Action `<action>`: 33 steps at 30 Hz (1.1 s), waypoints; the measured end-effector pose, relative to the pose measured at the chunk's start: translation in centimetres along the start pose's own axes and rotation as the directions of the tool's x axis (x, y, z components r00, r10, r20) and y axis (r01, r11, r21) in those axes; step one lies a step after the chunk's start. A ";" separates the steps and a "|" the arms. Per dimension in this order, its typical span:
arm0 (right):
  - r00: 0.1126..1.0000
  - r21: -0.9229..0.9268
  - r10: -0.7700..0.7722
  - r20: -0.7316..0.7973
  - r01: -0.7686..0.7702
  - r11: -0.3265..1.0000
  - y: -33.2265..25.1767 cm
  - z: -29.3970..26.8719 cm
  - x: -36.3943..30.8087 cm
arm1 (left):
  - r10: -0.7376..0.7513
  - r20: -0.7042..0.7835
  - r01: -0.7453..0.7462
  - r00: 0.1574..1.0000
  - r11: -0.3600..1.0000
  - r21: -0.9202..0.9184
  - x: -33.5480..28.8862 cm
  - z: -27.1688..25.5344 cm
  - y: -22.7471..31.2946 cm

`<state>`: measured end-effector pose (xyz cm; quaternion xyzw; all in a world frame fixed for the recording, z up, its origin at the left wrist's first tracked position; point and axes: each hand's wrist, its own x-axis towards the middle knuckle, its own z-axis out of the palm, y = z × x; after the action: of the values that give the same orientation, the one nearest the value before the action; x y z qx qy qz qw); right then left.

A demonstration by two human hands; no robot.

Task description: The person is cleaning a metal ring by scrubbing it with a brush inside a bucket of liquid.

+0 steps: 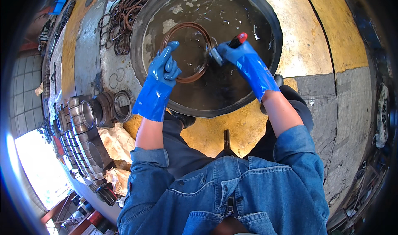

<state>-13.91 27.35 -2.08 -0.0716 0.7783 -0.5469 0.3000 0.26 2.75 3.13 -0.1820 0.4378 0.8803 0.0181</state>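
Observation:
My left hand (pixel 163 66), in a blue rubber glove, is closed around the left side of a large reddish-brown ring (pixel 191 78). The ring is held over a wide round basin (pixel 138 36) of murky brown liquid (pixel 232 86). In my right hand (pixel 235 52), also gloved in blue, is a hand tool (pixel 241 37) with a black handle and a red end. Its flat metal part (pixel 216 56) points toward the ring's right side, close to it or touching. The tool's working end is too unclear to name its kind.
A heap of brown rings (pixel 124 17) lies left of the basin, with two thin rings (pixel 117 76) nearer me. Stacked metal rings (pixel 85 131) and crumpled brown paper (pixel 116 141) are at lower left. My legs straddle the basin's near edge over yellow floor (pixel 203 131).

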 end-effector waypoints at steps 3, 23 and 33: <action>0.986 0.091 0.120 0.118 -0.131 0.987 -0.5 1.3 -2.3 | 0.076 -0.042 -0.074 0.996 0.996 0.059 -0.2 0.7 0.4; 0.969 0.388 -0.237 -0.076 0.247 0.888 -5.0 -2.8 -3.2 | 0.078 0.017 -0.075 0.997 0.842 0.534 0.3 1.9 0.6; 0.911 0.091 -0.382 0.152 0.372 0.924 -8.0 -2.4 -6.2 | 0.262 0.433 -0.352 0.863 -0.304 0.885 0.3 2.9 -2.6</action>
<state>-11.95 28.91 8.05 -0.2571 0.7051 -0.6097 0.2549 -0.43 6.57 2.60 0.0467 0.9776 0.1942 -0.0665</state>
